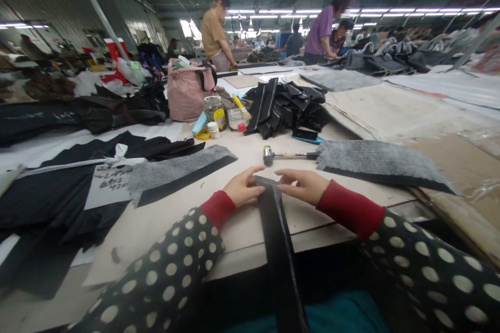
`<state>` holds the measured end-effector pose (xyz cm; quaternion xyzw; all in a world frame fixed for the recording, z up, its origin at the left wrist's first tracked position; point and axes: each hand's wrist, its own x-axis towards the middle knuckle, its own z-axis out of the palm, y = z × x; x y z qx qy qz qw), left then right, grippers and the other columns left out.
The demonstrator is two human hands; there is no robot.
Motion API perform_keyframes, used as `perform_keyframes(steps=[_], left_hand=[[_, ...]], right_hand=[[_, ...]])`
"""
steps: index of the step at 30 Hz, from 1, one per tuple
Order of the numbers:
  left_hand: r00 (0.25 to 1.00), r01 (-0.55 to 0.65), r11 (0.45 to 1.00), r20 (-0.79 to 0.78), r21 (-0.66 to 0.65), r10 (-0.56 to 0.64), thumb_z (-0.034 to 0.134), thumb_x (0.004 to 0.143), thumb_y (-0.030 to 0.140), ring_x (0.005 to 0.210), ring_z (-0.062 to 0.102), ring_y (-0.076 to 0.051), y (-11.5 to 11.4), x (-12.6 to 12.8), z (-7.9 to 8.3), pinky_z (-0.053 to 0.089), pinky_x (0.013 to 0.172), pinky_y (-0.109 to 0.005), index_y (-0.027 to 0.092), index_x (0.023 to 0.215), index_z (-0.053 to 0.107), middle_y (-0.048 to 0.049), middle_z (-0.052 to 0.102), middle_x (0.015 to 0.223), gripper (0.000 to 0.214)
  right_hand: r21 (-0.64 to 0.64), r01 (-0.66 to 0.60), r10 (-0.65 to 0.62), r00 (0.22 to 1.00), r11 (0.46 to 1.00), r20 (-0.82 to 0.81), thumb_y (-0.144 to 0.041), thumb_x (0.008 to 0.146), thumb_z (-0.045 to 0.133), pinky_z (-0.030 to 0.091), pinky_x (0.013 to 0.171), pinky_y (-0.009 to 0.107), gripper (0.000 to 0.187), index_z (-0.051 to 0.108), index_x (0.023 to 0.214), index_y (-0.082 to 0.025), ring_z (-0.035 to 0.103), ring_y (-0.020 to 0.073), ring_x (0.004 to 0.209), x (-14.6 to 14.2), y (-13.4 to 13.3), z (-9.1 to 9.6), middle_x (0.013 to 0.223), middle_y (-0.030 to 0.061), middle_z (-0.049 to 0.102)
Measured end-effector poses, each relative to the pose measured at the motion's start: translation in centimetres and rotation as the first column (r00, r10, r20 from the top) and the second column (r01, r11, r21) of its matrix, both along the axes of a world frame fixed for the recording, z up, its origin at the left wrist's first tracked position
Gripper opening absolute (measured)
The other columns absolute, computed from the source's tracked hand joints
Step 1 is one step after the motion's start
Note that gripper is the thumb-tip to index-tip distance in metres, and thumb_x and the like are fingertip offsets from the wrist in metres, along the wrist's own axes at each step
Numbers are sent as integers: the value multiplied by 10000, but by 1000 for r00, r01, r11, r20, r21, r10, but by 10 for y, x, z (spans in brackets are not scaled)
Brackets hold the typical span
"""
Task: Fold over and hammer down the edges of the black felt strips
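Observation:
A long black strip lies across the worktable and hangs over its near edge toward me. My left hand pinches the strip's far end from the left, fingers closed on it. From the right, my right hand presses and grips the same end. A small hammer lies just beyond my hands. Grey felt pieces lie to the left and to the right.
A heap of black strips, a phone, a glass jar, small pots and a brush stand behind the hammer. A pink bag sits farther back. Black fabric and a handwritten paper note cover the left. Two people work at far tables.

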<state>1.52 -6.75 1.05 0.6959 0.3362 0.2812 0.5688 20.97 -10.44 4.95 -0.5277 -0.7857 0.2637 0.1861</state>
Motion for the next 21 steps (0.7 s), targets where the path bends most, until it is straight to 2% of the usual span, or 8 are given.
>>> perform_keyframes(steps=[2, 4, 7, 9, 16, 21], left_hand=[[999, -19, 998, -41, 54, 22, 548, 678, 207, 620, 502, -107, 1, 0, -2, 380, 573, -217, 132, 1185, 369, 2, 551, 718, 543], [981, -52, 977, -170, 209, 89, 542, 679, 197, 644, 505, -119, 4, -2, -3, 391, 597, -230, 140, 1127, 448, -2, 554, 733, 461], [912, -25, 881, -350, 472, 213, 546, 677, 176, 654, 489, -124, 10, -7, -2, 396, 615, -237, 154, 992, 565, -5, 535, 742, 316], [886, -2, 833, -385, 554, 258, 536, 692, 171, 660, 484, -119, 13, -9, 0, 404, 624, -236, 161, 936, 595, -15, 524, 785, 252], [872, -11, 784, -377, 621, 311, 478, 746, 150, 676, 486, -111, 13, -7, -1, 414, 646, -229, 165, 902, 613, -25, 516, 837, 207], [870, -24, 768, -365, 639, 332, 482, 738, 136, 697, 487, -111, 14, -5, -3, 410, 659, -228, 179, 882, 618, -19, 509, 856, 203]], right_hand=[[2, -6, 7, 998, 1000, -55, -302, 739, 506, 430, 673, 257, 418, 520, 1105, -101, 559, 148, 764, -13, 14, -18, 896, 64, 618], [46, -25, 29, 996, 999, -80, -245, 726, 518, 423, 723, 270, 347, 558, 1044, -113, 554, 155, 806, -22, 22, -33, 926, 66, 613], [149, -45, 55, 996, 988, -66, -189, 710, 529, 401, 785, 291, 297, 582, 995, -120, 539, 168, 859, -26, 27, -46, 938, 74, 606], [188, -46, 55, 998, 981, -41, -183, 706, 538, 401, 783, 300, 290, 584, 986, -128, 534, 170, 847, -24, 28, -48, 917, 75, 603], [276, -72, 59, 997, 959, 53, -216, 753, 517, 400, 760, 298, 279, 591, 1007, -128, 516, 174, 813, -22, 30, -49, 854, 87, 582], [302, -52, 26, 996, 952, 90, -160, 777, 469, 391, 769, 286, 257, 595, 997, -119, 508, 167, 809, -25, 29, -50, 836, 88, 576]])
